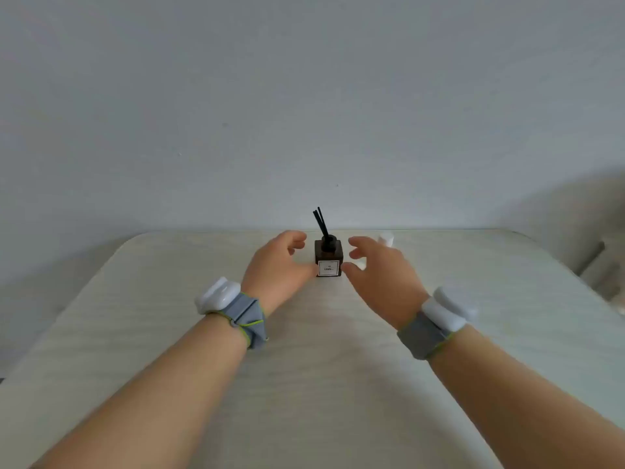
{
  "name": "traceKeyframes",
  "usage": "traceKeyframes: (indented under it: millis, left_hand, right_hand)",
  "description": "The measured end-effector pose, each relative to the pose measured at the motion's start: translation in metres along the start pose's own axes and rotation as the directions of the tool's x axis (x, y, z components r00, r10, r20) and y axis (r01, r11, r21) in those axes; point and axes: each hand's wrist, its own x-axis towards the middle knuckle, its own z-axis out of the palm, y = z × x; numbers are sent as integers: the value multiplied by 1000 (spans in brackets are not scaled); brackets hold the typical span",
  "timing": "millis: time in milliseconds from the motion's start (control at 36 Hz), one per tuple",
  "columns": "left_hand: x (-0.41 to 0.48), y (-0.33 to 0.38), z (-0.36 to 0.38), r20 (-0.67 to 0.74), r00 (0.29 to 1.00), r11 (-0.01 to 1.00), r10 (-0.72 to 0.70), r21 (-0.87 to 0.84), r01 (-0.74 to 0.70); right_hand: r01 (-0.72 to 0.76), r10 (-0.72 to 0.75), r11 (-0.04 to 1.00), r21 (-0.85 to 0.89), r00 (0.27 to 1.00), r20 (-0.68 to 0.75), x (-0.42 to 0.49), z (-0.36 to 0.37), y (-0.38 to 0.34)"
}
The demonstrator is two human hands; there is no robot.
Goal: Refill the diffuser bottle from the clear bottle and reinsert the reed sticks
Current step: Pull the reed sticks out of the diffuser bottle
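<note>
Grey straps (244,315) ride both your wrists above the pale table (162,299). Your left hand (277,262) and right hand (378,275) flank the diffuser bottle (328,258), fingers loosely spread and gripping nothing; I cannot tell whether the thumbs touch it. The reed sticks (320,223) stand in its neck, leaning left, so an uneven squeeze could tip it. The clear bottle (386,238) sits half hidden behind your right hand, and your knuckles could knock it.

diffuser bottle (328,258) dark brown, white label | reed sticks (320,223) black | table (169,333) pale woodgrain
</note>
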Motion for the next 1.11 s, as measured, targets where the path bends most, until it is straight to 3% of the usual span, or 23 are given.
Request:
traceKeyframes:
  millis: [361,1111]
  left_hand:
    - [14,5,16,72,997,992,20,120,-29]
    - [-16,12,17,52,997,995,59,-84,-54]
  right_hand:
    - [-76,70,995,65,993,97,19,12,3]
    - [-43,39,974,222,999,20,-15,-8,10]
